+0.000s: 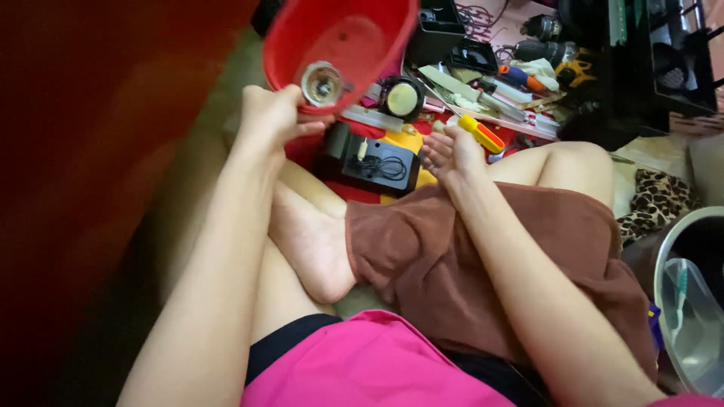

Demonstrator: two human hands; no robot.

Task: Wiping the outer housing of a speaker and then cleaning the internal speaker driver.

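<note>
Seen from the head camera, the person sits cross-legged on the floor, with bare legs and a foot at the centre of the frame, brown shorts to the right of centre and a pink top along the bottom edge.

The left hand is raised in the upper left-centre, its fingers curled around the rim of a red plastic bowl that it holds tilted, the opening facing the camera. At the bowl's lower rim, just beside the thumb, sits a small round metal part; it appears to be pressed against the rim by the hand, though motion blur makes that hard to confirm.

The right hand is at the upper centre, fingers closed around the handle of a yellow-and-red screwdriver, which points up and to the right. Its tip is not clearly visible.

Between the two hands, on the floor, lies a black box-like device with a coil of thin wire on top. Just above it is a round black part with a pale yellow face. Further toward the upper right lies a scatter of hand tools and black cases. At the right edge are a leopard-print cloth and, below it, a metal basin holding a clear plastic container.
</note>
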